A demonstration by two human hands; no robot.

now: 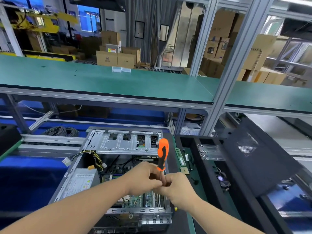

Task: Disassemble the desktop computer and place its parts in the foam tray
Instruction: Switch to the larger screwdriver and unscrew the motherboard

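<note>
An open desktop computer case [79, 168] lies on its side in front of me, showing the motherboard [140, 199], a grey power supply [81, 182] and a metal drive cage [128, 142]. Both hands meet above the motherboard near the case's right wall. My left hand [143, 179] and my right hand [177, 186] have their fingers curled round the shaft of an orange-and-black screwdriver [163, 153], which stands upright with its handle above them. Its tip is hidden by the fingers. A black foam tray [211, 188] lies to the right, holding a memory stick [180, 157] and small parts.
A black mesh side panel [263, 159] leans over the tray's right part. A green shelf [104, 81] with two small clear boxes [121, 69] runs overhead on aluminium posts [224, 92]. Loose power cables [94, 158] spill over the case's left wall. A coil of wire [62, 131] lies behind.
</note>
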